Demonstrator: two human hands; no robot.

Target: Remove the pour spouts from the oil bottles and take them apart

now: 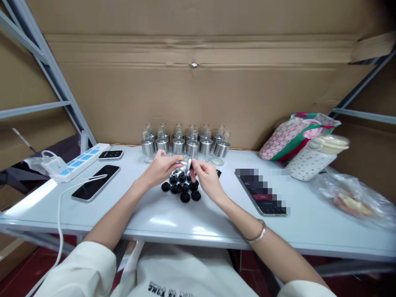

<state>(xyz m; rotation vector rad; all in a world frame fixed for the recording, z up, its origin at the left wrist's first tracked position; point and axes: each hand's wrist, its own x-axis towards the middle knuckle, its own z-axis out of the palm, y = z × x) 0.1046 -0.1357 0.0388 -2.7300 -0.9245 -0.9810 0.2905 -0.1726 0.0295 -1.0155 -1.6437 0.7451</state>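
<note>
Above a pile of loose parts, my left hand [159,168] pinches a slim pale tube-like piece [182,163]. Against its end, my right hand [208,178] grips a black cap with a silvery rim [189,164]. The fingers partly hide how the two pieces meet. Several round black caps [185,197] lie on the table just below my hands, with small clear or silvery pieces [177,172] behind them. Farther back, two rows of glass bottles with brushed-metal sleeves [178,145] stand upright near the cardboard wall.
To the left lie a power strip [83,161], a small black device [110,154] and a phone [95,183] with a white cable. At the right are another phone [261,194], a patterned bag [291,138], a dotted flask [314,161] and a clear plastic bag [355,200].
</note>
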